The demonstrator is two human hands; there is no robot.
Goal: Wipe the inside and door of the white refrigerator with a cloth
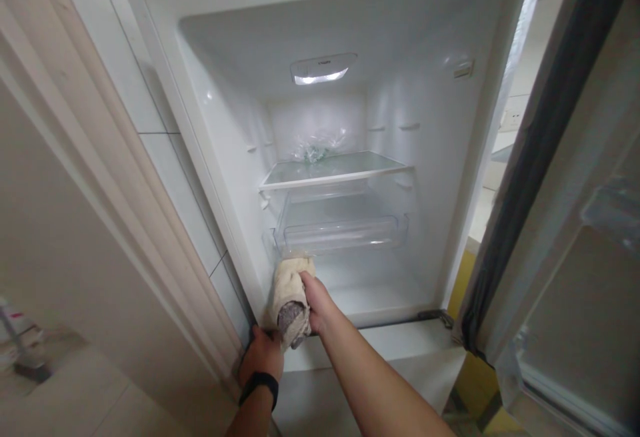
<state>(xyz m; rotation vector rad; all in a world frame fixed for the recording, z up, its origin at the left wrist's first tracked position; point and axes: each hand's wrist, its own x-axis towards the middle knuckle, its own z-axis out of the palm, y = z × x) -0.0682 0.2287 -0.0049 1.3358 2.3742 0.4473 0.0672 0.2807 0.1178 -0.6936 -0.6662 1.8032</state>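
Observation:
Bunched in my right hand (319, 302) is a beige cloth (291, 277) with a grey patch on its near side. My fingers are closed round its right side, at the lower left front of an open refrigerator (440, 177). Just below and left of the cloth is my left hand (263, 358), with a black band (260, 389) on the wrist. It lies against the refrigerator's lower left front edge, close to the cloth's lower end. Its fingertips are partly hidden, so its grip is unclear.
Inside, a glass shelf (345, 165) carries a crumpled clear plastic bag (317, 149). Under it sits a clear plastic drawer (345, 234). A lit lamp (324, 70) is above. The refrigerator door (565, 304) stands open at right; a beige door frame (150, 224) is close at left.

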